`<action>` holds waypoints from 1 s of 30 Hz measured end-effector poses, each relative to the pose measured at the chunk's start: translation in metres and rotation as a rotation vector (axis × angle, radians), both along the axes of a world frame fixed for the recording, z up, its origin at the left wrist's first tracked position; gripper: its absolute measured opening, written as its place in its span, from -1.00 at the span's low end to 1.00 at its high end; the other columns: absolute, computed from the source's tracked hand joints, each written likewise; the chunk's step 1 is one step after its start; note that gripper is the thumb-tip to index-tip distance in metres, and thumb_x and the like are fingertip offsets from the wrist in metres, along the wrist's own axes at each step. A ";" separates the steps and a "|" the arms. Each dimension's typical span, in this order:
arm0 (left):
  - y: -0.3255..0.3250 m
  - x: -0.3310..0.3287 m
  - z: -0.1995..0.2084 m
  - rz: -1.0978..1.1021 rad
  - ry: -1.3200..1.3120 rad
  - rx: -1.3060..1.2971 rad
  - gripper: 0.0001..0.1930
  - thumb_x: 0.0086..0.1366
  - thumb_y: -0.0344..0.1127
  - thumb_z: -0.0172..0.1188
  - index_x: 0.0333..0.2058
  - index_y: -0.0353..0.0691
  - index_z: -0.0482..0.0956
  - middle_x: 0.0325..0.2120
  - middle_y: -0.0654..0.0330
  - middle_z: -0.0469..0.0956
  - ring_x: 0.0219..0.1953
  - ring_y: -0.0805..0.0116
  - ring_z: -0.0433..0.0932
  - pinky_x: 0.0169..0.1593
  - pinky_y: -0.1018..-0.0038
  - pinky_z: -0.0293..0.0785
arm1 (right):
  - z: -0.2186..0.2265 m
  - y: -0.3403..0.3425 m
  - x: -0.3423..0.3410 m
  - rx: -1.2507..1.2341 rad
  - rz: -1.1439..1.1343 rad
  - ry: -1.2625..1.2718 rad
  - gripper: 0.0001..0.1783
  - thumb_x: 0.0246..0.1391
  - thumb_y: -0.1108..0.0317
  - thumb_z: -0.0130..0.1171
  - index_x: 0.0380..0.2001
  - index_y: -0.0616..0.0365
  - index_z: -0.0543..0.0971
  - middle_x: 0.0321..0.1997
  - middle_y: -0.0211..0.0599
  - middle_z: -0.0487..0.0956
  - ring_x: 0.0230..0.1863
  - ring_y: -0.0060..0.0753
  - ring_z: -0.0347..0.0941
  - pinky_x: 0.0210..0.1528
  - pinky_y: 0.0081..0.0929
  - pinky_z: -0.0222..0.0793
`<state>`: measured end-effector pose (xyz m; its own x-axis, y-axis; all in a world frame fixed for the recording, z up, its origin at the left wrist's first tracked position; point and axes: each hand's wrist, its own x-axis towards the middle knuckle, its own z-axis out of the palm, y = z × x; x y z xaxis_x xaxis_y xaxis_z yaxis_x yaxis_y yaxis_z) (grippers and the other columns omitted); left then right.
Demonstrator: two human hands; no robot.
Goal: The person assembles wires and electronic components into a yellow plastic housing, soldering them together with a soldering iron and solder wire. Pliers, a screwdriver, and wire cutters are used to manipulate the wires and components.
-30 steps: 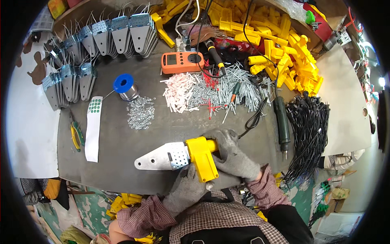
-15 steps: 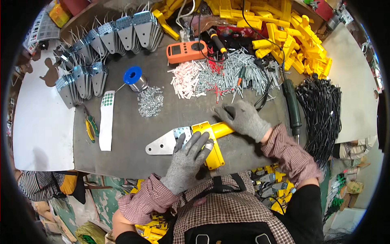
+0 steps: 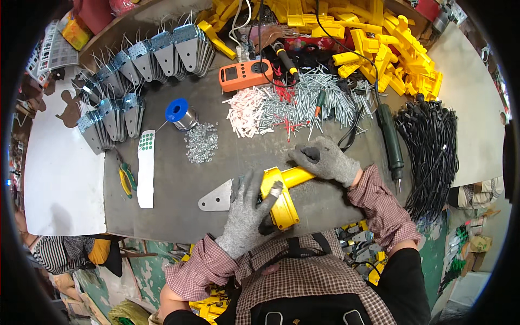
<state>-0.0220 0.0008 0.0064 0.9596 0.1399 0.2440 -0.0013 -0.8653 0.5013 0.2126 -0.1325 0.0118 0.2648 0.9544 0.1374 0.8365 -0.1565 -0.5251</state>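
In front of me lies a yellow plastic housing [image 3: 285,210] with a round tube [image 3: 298,175] running off to the right. A flat grey metal plate [image 3: 216,197] with holes sticks out on its left side. My left hand [image 3: 244,212], in a grey glove, lies across the joint of plate and housing. Its fingers reach over the plate's inner end while the thumb presses on the housing. Just above the tube's right end is my gloved right hand [image 3: 330,161], fingers curled together; anything between them is hidden.
Behind the work lie loose nuts [image 3: 201,143], a solder spool [image 3: 181,114], screws [image 3: 325,97] and an orange meter [image 3: 245,75]. Stacked metal plates [image 3: 189,51] stand far left. A green electric screwdriver [image 3: 390,138] and black cables [image 3: 428,157] are at right, yellow housings [image 3: 409,54] behind.
My left fingers have straightened and now cover the bracket at the plate's inner end. My right fingers have curled in more. The whole view has shifted slightly.
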 end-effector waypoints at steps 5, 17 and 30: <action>0.001 0.002 0.004 -0.084 0.066 0.023 0.06 -0.20 0.01 0.54 0.31 -0.01 0.21 0.29 -0.21 0.09 0.31 -0.35 0.06 0.31 -0.27 -0.07 | -0.007 0.004 -0.020 0.041 -0.193 -0.024 -0.73 0.17 0.13 0.13 -0.27 0.07 0.65 -0.47 -0.10 0.61 -0.47 -0.06 0.56 -0.41 -0.21 0.44; 0.001 0.072 0.107 -0.260 -0.251 0.049 -0.15 -0.03 0.15 0.37 0.16 -0.25 0.37 0.21 -0.20 0.27 0.30 -0.24 0.16 0.34 -0.24 -0.09 | -0.048 -0.010 -0.002 0.282 -0.126 0.233 -0.65 0.01 0.19 0.24 -0.17 0.16 0.58 -0.41 -0.08 0.60 -0.29 -0.01 0.56 -0.19 -0.20 0.47; 0.087 0.150 -0.010 0.277 0.080 0.043 -0.73 0.21 -0.30 0.23 -0.14 -0.26 0.52 -0.27 -0.12 0.57 -0.15 -0.08 0.56 -0.09 0.17 0.50 | 0.002 0.089 0.046 0.224 -0.039 -0.308 -0.82 0.12 0.40 0.11 -0.19 0.16 0.54 -0.34 -0.04 0.59 -0.23 0.08 0.55 -0.19 -0.14 0.49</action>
<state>0.1282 0.0874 -0.0033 0.9027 0.3905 0.1806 0.2762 -0.8478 0.4527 0.2591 -0.0438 0.0140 0.2146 0.8818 0.4200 0.9560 -0.1016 -0.2753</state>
